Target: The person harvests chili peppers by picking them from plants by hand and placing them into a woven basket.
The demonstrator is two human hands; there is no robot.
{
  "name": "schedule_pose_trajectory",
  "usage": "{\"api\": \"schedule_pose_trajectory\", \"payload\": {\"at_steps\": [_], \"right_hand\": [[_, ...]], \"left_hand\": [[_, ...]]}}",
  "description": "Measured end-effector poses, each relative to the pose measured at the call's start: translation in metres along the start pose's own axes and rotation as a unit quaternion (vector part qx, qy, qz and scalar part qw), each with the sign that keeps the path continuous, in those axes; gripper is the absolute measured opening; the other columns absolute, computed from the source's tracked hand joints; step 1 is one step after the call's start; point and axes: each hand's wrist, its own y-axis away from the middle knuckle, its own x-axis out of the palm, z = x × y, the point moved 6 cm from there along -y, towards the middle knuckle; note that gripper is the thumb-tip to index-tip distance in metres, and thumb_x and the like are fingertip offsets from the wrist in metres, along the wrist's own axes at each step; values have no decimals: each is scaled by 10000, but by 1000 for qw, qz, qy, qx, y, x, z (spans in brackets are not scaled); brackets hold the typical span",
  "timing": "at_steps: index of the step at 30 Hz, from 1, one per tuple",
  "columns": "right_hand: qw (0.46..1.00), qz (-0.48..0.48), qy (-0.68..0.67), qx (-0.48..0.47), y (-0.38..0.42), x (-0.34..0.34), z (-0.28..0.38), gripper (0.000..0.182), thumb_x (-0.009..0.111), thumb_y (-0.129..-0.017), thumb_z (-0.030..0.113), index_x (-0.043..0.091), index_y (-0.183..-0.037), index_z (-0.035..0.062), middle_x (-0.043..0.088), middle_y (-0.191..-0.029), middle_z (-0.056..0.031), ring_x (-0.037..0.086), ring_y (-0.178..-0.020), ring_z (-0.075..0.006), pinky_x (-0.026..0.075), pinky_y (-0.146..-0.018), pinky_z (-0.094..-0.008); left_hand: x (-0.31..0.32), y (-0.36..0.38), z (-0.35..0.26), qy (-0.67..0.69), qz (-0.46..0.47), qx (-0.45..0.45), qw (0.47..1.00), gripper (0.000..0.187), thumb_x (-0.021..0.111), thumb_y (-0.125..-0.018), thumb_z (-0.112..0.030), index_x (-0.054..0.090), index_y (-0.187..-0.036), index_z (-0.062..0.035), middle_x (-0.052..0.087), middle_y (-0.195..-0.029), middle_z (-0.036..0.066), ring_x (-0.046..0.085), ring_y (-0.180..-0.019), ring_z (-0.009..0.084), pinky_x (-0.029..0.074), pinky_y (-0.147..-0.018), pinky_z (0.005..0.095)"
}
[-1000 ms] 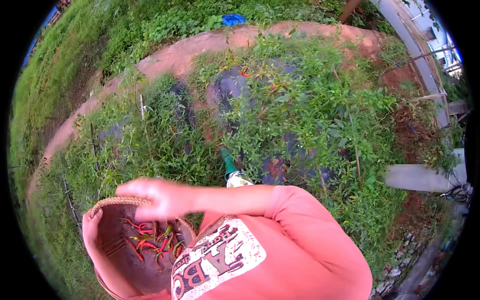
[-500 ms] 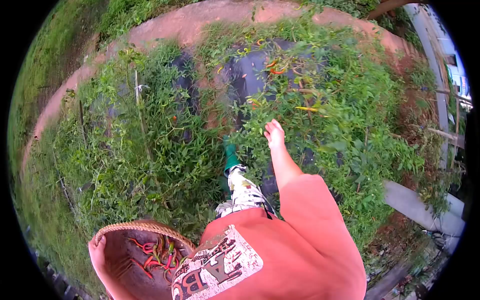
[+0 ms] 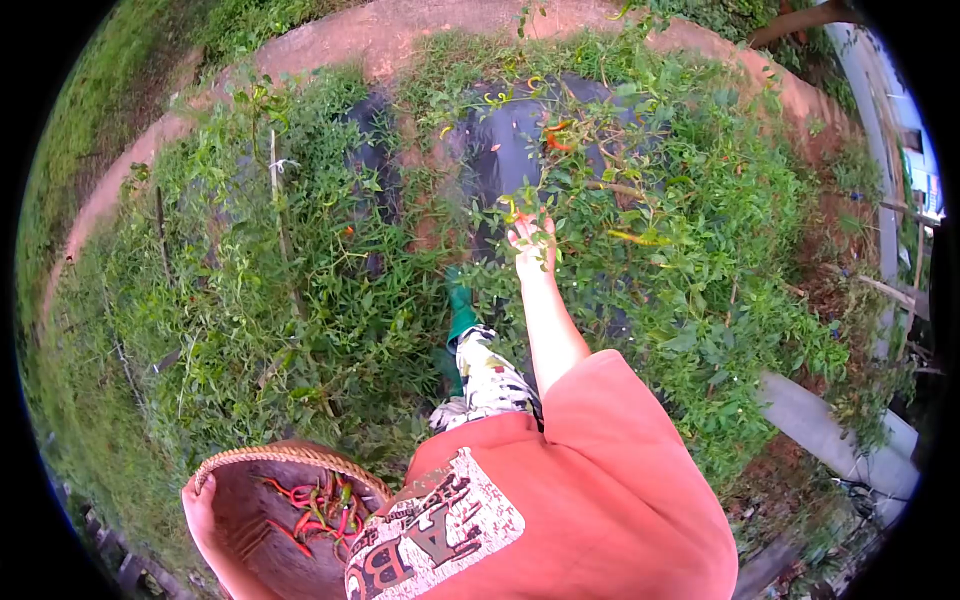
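So the right hand (image 3: pixel 533 248) is reaching up half-open, fingertips right by a red pepper (image 3: pixel 522 217) on the plant (image 3: pixel 570 235); can't tell if it's gripping. Left hand's (image 3: pixel 199 500) curling around the basket (image 3: pixel 290 456) rim, peppers (image 3: pixel 318 508) lying inside.

Chilli peppers (image 3: pixel 318 515) lie in the basket (image 3: pixel 235 495), just right of the left hand (image 3: pixel 199 505) at its rim. The right hand (image 3: pixel 532 247) is among pepper plants (image 3: pixel 690 270) — a hanging chilli (image 3: pixel 638 238) to its right. Beyond it lie plastic mulch (image 3: pixel 500 150), then the path (image 3: pixel 340 42); behind it, leftward, a boot (image 3: pixel 461 315) — well rightward, a slab (image 3: pixel 825 425).
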Motion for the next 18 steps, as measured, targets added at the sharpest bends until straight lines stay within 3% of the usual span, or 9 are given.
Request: {"api": "schedule_pose_trajectory", "payload": {"at_steps": [2,4,6,8,9,10,12,13,18], "right_hand": [[1000,-17,-13,9,2,-3,5,278,489,-867,208,466,-1143,191,543,-1106,-24,528,-986,-180,443,-680,-312],[979,-182,82,-32,9,-14,12,252,508,-857,185,476,-1106,164,558,-1057,-1,533,-964,-148,412,-675,-284],[975,-159,140,-68,19,-5,20,264,526,-846,161,487,-1107,147,567,-1043,19,533,-948,-122,387,-682,-261],[965,-215,93,-117,29,-7,30,241,620,-792,172,551,-1017,120,582,-937,32,536,-753,-87,423,-608,-220],[955,-248,100,-125,31,-9,32,196,613,-780,154,550,-959,105,588,-937,10,547,-792,-114,429,-663,-264],[955,-247,102,-125,34,-10,34,196,613,-780,154,550,-959,105,588,-937,10,547,-792,-114,429,-663,-264],[985,-153,-10,-84,34,-6,34,178,588,-788,175,523,-934,97,573,-963,-23,539,-854,-145,422,-699,-292],[984,-159,-29,-73,36,-7,34,190,539,-811,199,501,-964,94,570,-938,-41,540,-856,-169,422,-710,-313],[972,-216,-51,-77,56,-1,45,194,515,-822,249,482,-955,111,562,-803,-19,547,-750,-163,417,-710,-340]], "left_hand": [[0,1,4,-2,3,-4,1000,248,571,-813,-198,590,-909,30,572,-785,-6,468,-723,80,395,-678,230],[-4,-1,11,-20,15,23,999,266,535,-844,-191,584,-981,31,597,-852,22,525,-769,98,436,-724,248],[-4,2,13,-15,15,23,1000,270,533,-849,-194,582,-987,32,598,-863,28,529,-775,104,437,-727,252],[1,10,4,11,-5,-2,1000,242,569,-816,-199,594,-914,22,537,-761,-41,426,-697,60,359,-643,209],[1,11,6,11,-14,10,1000,237,571,-816,-203,594,-904,16,515,-738,-55,400,-672,50,337,-610,205],[2,12,8,12,-15,8,1000,237,571,-816,-203,594,-904,16,515,-738,-55,400,-672,50,337,-610,205],[2,15,8,13,-17,19,1000,239,571,-817,-204,592,-907,16,513,-737,-56,398,-671,50,337,-610,204],[1,16,8,-2,0,4,1000,256,568,-818,-206,590,-930,24,539,-768,-38,426,-699,61,362,-645,214],[5,27,0,-28,2,15,999,273,562,-823,-212,588,-939,34,572,-815,-6,466,-744,79,389,-701,234]]}}
